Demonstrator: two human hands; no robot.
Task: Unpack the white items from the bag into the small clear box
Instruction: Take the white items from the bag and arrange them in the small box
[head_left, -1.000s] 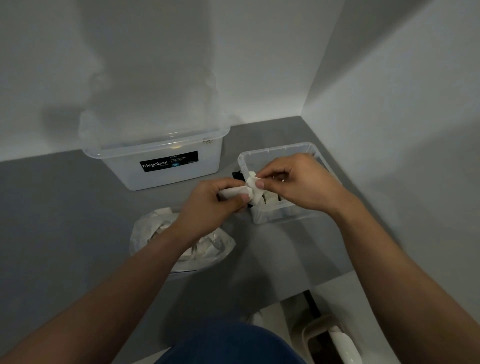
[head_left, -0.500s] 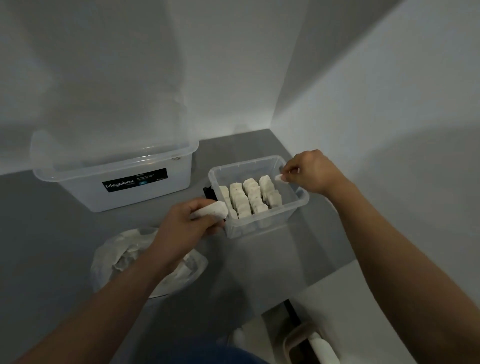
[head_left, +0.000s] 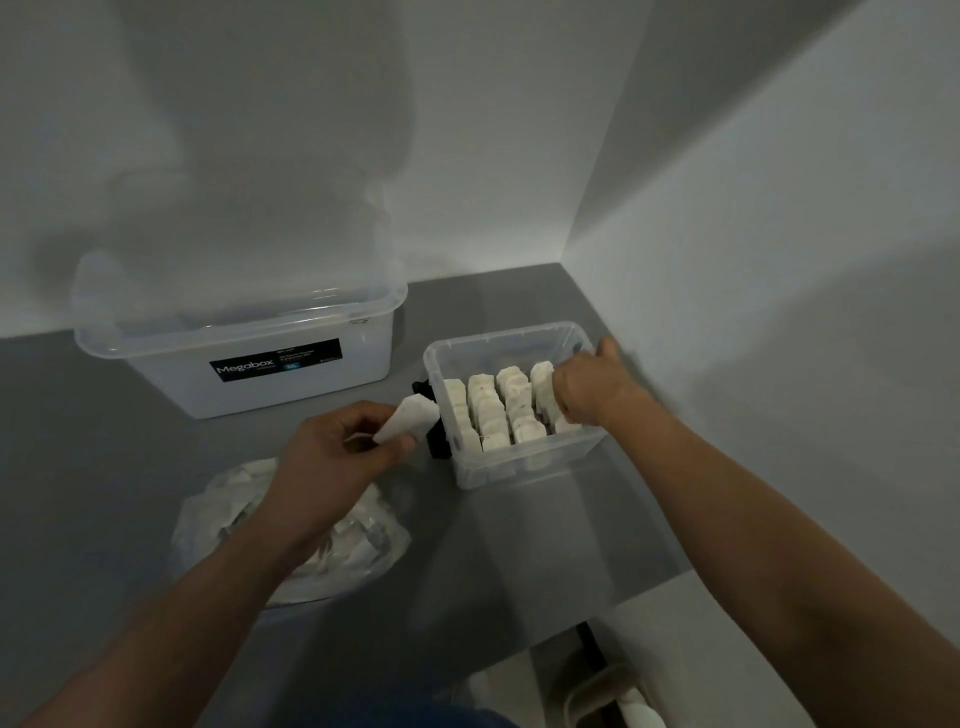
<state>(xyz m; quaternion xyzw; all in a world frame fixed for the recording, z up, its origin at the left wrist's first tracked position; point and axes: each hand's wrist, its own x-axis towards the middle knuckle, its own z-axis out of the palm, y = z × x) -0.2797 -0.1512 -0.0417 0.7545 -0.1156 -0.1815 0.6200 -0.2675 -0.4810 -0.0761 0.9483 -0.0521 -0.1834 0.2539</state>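
Observation:
The small clear box (head_left: 524, 465) stands on the grey surface near the wall corner and holds several rows of white items (head_left: 491, 410) standing on end. My right hand (head_left: 592, 389) reaches into its right side, fingers curled down on a white item in the rightmost row. My left hand (head_left: 332, 462) hovers to the left of the box and pinches one white item (head_left: 410, 420) between thumb and fingers. Below that hand lies the clear plastic bag (head_left: 363, 540), open, with more white items inside; my forearm hides part of it.
A large clear tub labelled Megabox (head_left: 234, 364) stands against the back wall to the left. A black object (head_left: 435, 441) sits against the small box's left side. White walls close in behind and to the right. The grey surface's edge (head_left: 639, 592) runs at lower right.
My hands have separated, each with a white item. The right hand went from the box's right rim down into the rightmost row. The left hand stayed beside the box.

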